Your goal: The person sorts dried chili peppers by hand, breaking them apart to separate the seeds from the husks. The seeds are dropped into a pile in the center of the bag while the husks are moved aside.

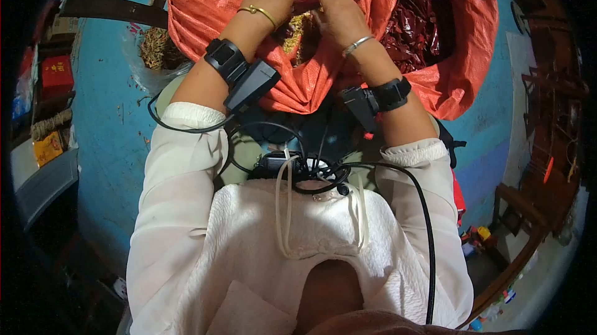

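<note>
Both of my hands are over the mouth of an orange woven sack. Inside it lie dark red dried chilies and many loose yellow seeds. My left hand has its fingers curled, with the tips partly hidden. Close beside it, my right hand is closed with fingers bent inward. A dried chili spans the small gap between the hands, pinched at both ends. To the right, another orange sack opening shows more shiny dried chilies.
A clear plastic bag of dried stems lies on the blue floor at left, below a dark wooden chair. Black cables run over my lap and right arm. Wooden furniture lines the right side.
</note>
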A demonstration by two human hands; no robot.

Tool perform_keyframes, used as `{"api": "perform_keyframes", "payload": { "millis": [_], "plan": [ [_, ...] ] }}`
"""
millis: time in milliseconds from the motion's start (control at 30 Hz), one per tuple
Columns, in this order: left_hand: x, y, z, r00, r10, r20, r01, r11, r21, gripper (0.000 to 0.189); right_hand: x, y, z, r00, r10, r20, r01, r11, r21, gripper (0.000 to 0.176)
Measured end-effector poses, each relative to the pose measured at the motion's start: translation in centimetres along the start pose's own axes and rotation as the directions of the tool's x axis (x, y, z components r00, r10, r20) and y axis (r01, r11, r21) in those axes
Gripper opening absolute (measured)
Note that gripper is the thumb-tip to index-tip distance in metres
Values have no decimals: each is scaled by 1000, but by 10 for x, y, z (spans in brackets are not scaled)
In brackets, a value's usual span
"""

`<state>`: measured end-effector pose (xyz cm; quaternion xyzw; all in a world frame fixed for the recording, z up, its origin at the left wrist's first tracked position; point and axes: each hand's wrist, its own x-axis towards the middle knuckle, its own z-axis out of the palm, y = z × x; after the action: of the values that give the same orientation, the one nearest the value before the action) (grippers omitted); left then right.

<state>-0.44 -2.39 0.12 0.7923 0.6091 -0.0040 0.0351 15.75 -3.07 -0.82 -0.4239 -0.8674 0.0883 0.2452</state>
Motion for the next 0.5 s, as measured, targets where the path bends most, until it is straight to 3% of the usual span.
{"api": "perform_keyframes", "payload": {
  "millis": [100, 167, 267, 300, 333, 433, 500],
  "plan": [
    [2, -8, -2, 993, 11, -114, -17, 998, -54, 18, 4, 7, 13, 999, 30, 25, -29, 998, -63, 33],
    [1, -16, -3, 950, -45, -308, 11, 994, -110, 16, 7, 6, 18, 999, 47, 16, -46, 997, -62, 35],
    [-2, -31, -3, 949, -56, -311, 49, 998, -30, 18, 7, 11, 30, 998, -41, -46, 37, 995, -98, 31],
    [-3, -32, -2, 941, -62, -334, 62, 998, -9, 17, 6, 12, 31, 999, -40, 18, 42, 992, -115, 32],
    [-3, -32, -1, 940, -61, -336, 63, 998, -6, 17, 7, 13, 32, 996, -37, 83, 48, 990, -132, 34],
    [-4, -35, -1, 979, -175, -104, 169, 984, -59, 27, 8, 6, 27, 981, 49, 185, -15, 984, -180, 26],
    [-5, -35, -1, 982, -171, -82, 166, 984, -59, 27, 8, 6, 29, 986, 32, 162, -4, 985, -171, 23]
  ]
}}
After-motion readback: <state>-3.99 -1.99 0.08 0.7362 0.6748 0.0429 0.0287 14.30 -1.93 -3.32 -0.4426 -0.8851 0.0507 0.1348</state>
